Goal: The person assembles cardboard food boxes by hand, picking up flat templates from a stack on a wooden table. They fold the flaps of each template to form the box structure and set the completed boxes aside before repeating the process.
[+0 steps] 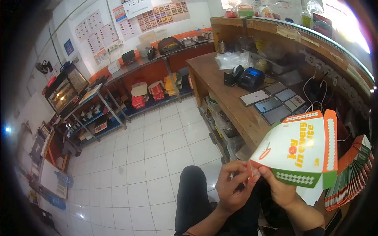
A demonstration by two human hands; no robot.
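A white, orange and green cardboard food box (291,145), printed "joy in every bite", is tilted above my lap, its panels partly folded. My right hand (280,190) grips its near lower edge, thumb on the printed face and the other fingers hidden behind. At the box's left corner, my left hand (232,187) pinches a small orange flap between its fingers. To the right of the box leans a fanned stack of flat cardboard boxes (348,177) in the same orange and green.
A wooden desk (232,106) stands ahead on the right, bearing several phones (271,104), a black receipt printer (251,78), plastic bags (235,60) and white cables. Farther back, metal shelving (171,74) holds red and yellow packs. Tiled floor (145,161) spreads to my left.
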